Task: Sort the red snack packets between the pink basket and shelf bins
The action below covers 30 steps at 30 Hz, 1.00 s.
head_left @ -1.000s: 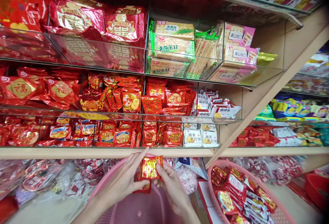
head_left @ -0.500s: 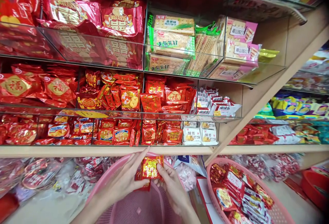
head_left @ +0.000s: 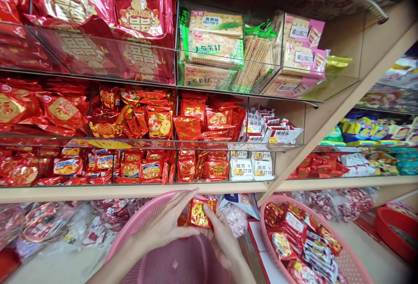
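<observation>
Both my hands are over a pink plastic basket (head_left: 130,225), below the shelf edge. Between them is a small red and gold snack packet (head_left: 200,212), its printed face turned up. My right hand (head_left: 225,236) pinches its right side, thumb on top. My left hand (head_left: 170,218) cups the left side with fingers stretched forward and thumb underneath. More red wrapping shows beside its palm, partly hidden by the fingers, and I cannot tell how many packets it holds. The visible inside of the basket shows its bare pink bottom.
Shelves (head_left: 137,192) with clear dividers hold red snack packets, green-edged crackers (head_left: 212,49) and white packets (head_left: 251,168). Another pink basket (head_left: 354,249) at right contains mixed packets. Bagged goods (head_left: 45,223) lie under the shelf, and a red basin (head_left: 396,232) stands far right.
The held packet has tilted and moved slightly right with my hands. My view has shifted a little, so the shelves sit further left.
</observation>
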### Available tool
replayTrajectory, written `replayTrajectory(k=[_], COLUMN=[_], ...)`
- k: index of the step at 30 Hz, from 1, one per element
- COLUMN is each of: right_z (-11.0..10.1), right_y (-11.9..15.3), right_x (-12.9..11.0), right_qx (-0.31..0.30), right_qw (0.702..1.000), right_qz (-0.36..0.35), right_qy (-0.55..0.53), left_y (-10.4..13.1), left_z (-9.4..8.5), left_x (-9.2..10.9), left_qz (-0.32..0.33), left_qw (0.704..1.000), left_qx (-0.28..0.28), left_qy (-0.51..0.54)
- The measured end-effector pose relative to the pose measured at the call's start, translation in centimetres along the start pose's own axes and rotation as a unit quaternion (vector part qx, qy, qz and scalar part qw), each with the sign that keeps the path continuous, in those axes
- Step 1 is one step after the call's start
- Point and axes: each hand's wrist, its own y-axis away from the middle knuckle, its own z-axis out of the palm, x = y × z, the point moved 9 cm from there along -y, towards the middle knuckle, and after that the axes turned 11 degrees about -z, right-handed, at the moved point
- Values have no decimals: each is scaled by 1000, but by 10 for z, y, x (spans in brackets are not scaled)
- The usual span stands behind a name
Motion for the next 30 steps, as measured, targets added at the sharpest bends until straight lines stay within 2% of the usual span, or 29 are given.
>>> replayTrajectory(k=[2, 5, 7, 9, 12, 18, 22, 30], right_z=[-7, -17, -20, -22, -25, -38, -38, -37], right_y=[0, 1, 1, 1, 3, 7, 9, 13], right_x=[-1, -1, 1, 3, 4, 6, 8, 10], right_qx=[22, 55, 62, 58, 56, 87, 80, 77], right_qw=[1000, 998, 998, 998, 998, 996, 997, 997], right_qz=[-2, -3, 2, 5, 5, 10, 14, 23], right_qy=[-4, -3, -7, -12, -17, -9, -11, -12], left_y=[-10, -30, -46, -62, -80, -101, -113, -125], left_z=[-14, -42, -55, -60, -64, -63, -64, -71], left_x=[-5, -10, -11, -12, -13, -4, -1, -10], left_qz=[-3, 23, 47, 57, 51, 18, 2, -22], left_qw=[999, 982, 957, 926, 898, 887, 882, 874], left_qx=[49, 159, 209, 232, 237, 236, 226, 191], left_qy=[-20, -102, -195, -294, -368, -397, -414, -446])
